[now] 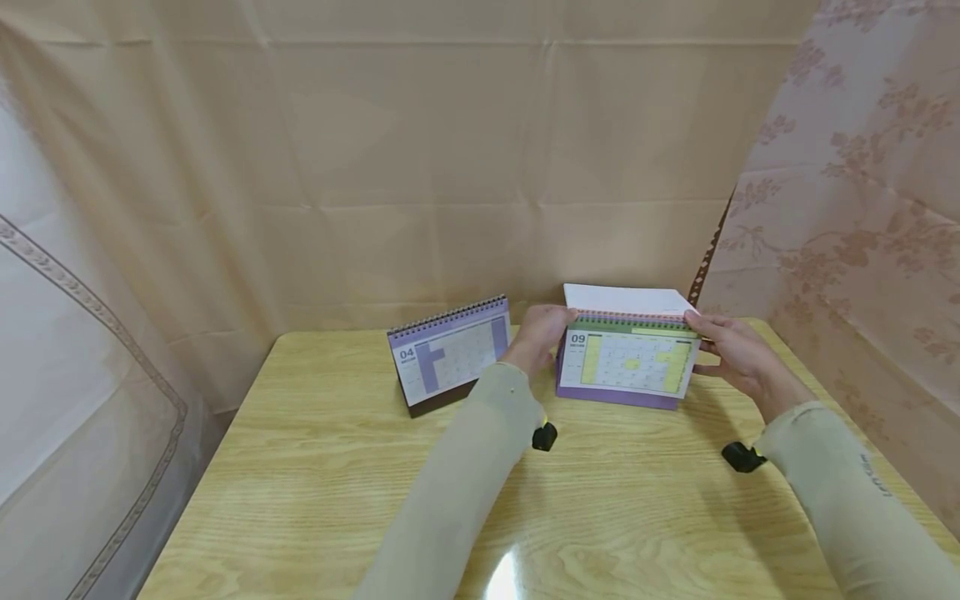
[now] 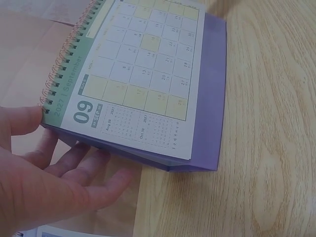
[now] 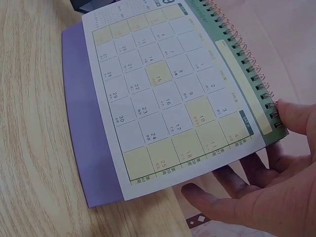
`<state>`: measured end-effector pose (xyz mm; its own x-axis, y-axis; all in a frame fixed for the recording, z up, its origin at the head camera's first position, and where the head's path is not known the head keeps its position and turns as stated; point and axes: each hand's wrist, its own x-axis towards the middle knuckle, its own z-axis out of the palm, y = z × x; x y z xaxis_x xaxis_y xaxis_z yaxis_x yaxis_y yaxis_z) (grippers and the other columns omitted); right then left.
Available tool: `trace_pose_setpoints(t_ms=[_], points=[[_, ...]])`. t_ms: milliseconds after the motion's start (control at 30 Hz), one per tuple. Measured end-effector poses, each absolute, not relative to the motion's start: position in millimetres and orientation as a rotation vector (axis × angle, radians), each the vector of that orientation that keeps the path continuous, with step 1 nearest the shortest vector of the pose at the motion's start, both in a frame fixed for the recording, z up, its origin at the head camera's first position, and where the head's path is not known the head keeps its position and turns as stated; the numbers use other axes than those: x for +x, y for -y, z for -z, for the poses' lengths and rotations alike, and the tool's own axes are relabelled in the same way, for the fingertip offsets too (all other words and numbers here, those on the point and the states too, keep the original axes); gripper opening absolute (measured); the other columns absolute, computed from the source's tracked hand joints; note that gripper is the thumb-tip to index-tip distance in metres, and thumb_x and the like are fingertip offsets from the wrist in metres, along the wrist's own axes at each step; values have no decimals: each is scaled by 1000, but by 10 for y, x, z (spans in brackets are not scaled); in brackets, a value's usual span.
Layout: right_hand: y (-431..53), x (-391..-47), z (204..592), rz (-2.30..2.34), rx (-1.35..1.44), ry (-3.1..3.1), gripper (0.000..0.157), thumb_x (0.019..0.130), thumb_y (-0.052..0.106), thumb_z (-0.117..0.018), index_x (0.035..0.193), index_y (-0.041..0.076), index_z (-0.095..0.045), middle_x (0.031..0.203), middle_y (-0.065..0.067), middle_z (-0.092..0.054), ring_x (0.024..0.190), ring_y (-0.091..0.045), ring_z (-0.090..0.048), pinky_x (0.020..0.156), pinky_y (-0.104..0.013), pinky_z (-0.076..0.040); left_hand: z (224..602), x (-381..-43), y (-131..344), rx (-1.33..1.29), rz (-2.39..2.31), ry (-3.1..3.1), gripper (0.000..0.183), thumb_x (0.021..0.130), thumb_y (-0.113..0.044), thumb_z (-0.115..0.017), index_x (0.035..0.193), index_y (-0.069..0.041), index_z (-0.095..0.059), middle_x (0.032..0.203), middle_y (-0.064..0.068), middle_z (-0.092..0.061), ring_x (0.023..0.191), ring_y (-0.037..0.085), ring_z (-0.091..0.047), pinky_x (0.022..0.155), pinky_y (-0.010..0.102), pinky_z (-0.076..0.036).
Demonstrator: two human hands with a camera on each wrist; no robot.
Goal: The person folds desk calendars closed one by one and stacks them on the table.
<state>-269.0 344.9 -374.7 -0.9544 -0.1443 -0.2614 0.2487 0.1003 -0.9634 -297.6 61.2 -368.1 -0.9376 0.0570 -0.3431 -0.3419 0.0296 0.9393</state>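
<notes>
A purple-based spiral desk calendar (image 1: pixel 637 367) stands on the table, showing a September page with "09" in green and yellow. My left hand (image 1: pixel 537 335) holds its upper left corner, thumb at the end of the coil. At the upper right corner my right hand (image 1: pixel 735 354) pinches it the same way. In both wrist views the thumb sits by the coil and the other fingers pass partly out of sight behind the calendar. White sheets (image 1: pixel 628 297) show beyond the coil. To the left stands a second desk calendar (image 1: pixel 457 354), with "04" on a purple page and a dark base.
Both calendars are on a light wood-grain table (image 1: pixel 300 500), near its back edge. A beige curtain (image 1: pixel 405 167) hangs behind it, with a pink floral cloth (image 1: pixel 862 183) on the right and a white cloth (image 1: pixel 67 350) on the left.
</notes>
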Motion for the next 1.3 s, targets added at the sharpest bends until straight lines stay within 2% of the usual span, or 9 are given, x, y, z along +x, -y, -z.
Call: trace_pose_setpoints(t_ms=[133,233,533,800,1067,1300], points=[[-3450,-2705,3751,1922,101,-2087,24,104,47,-53,102,30,-70,102,13,-66,103,-12,-54,101,-55,-38,3683,-2987,-618,-314,-1986,-2020,20,99,-27,-64,107,-12,-75,93,-2,-71,101,19,-62,111,63,-31],[-3445,-2706,3752,1924,103,-2088,24,104,47,-53,103,30,-69,101,13,-66,104,-12,-53,104,-59,-34,3677,-2991,-621,-327,-1974,-2020,20,99,-28,-63,107,-13,-74,93,-2,-71,99,19,-62,111,62,-33],[-3406,-2690,3728,1907,86,-2132,26,103,49,-52,110,25,-61,101,15,-65,106,-14,-49,102,-56,-35,3645,-2972,-597,-301,-1946,-2034,22,102,-32,-59,108,-16,-73,91,-3,-72,95,19,-64,106,57,-38],[-3386,-2704,3748,1941,75,-2126,23,103,47,-52,105,26,-61,97,15,-67,103,-13,-50,103,-60,-31,3654,-2977,-590,-310,-1946,-2058,23,102,-32,-61,117,-17,-69,92,-4,-70,99,18,-63,108,54,-39],[-3396,-2700,3794,1933,92,-2163,30,102,50,-53,115,23,-55,99,14,-64,105,-13,-50,108,-71,-25,3660,-2998,-599,-302,-1929,-2113,19,102,-30,-62,116,-20,-69,94,-4,-69,98,18,-62,104,51,-42],[-3402,-2682,3797,1964,78,-2147,26,102,48,-54,114,25,-55,99,14,-64,105,-12,-50,108,-73,-23,3669,-3002,-590,-231,-1865,-2192,15,104,-32,-59,113,-24,-68,95,-5,-67,97,17,-60,100,46,-43]])
